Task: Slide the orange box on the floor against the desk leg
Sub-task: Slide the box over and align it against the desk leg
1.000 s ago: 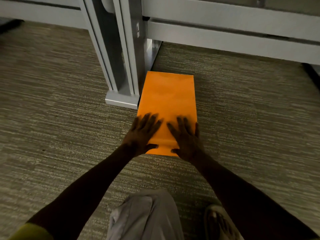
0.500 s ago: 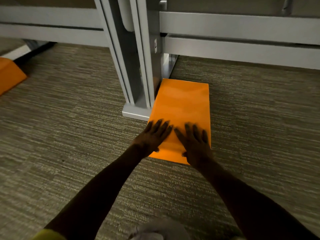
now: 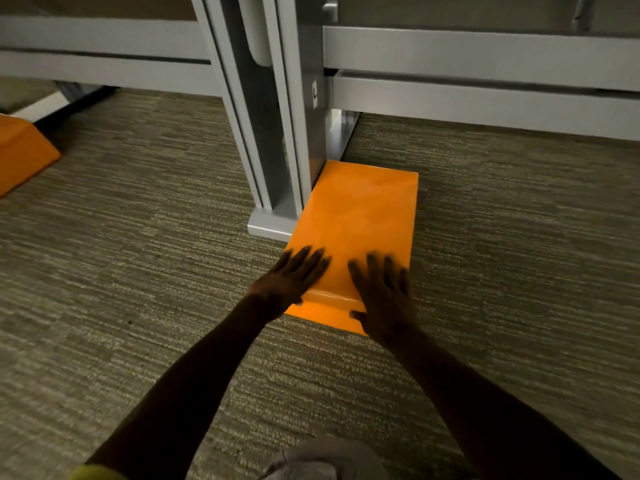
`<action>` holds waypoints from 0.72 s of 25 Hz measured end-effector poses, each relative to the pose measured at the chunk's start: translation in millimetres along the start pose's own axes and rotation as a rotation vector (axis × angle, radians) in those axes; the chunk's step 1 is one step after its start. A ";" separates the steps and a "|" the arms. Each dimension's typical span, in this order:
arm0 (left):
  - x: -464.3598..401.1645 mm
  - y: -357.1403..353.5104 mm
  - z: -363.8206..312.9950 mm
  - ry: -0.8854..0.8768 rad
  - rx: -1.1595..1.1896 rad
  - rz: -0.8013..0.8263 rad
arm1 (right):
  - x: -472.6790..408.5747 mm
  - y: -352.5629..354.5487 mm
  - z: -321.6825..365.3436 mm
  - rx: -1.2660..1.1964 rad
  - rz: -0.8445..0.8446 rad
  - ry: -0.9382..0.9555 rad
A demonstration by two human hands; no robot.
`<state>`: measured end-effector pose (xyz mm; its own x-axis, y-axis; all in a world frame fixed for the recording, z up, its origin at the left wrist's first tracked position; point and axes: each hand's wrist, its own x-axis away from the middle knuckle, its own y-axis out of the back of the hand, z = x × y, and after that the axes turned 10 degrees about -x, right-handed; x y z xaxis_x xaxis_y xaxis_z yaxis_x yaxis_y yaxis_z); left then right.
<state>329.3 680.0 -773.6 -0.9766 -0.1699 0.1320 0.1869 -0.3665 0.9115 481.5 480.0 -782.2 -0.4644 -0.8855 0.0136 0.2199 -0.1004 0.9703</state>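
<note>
Striped grey-green carpet [image 3: 138,289] beneath a grey desk frame. Far left of the hands, a second orange box [image 3: 20,157] at the frame edge. Left hand [image 3: 294,282], fingers spread flat, on the near end of the orange box [image 3: 360,216]. The box's left side touches the desk leg [image 3: 277,133]. Right hand [image 3: 384,292], likewise spread, lies just beside the left.

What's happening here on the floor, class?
A person is crouched over a carpeted floor with both hands flat on an orange box. The left hand and right hand press on its near end. The box's left edge lies along the grey desk leg, looking flush against its foot. Another orange box sits far left.
</note>
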 end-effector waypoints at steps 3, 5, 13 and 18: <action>3.4 -0.1 -4.9 0.006 0.028 -0.034 | 2.8 -1.2 -0.8 -0.018 0.004 0.008; 7.5 1.4 -4.5 0.011 0.036 -0.046 | 5.5 0.2 0.2 -0.018 -0.014 0.008; 32.0 8.5 -5.1 0.063 0.069 -0.102 | 18.0 0.2 18.3 -0.037 0.007 -0.032; 44.3 3.1 -11.8 0.007 0.003 -0.210 | 38.9 -21.3 20.9 -0.036 -0.005 -0.033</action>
<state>287.9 660.6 -769.5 -0.9932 -0.0967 -0.0641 -0.0212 -0.3921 0.9197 440.8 457.2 -797.3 -0.4932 -0.8697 0.0169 0.2477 -0.1218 0.9611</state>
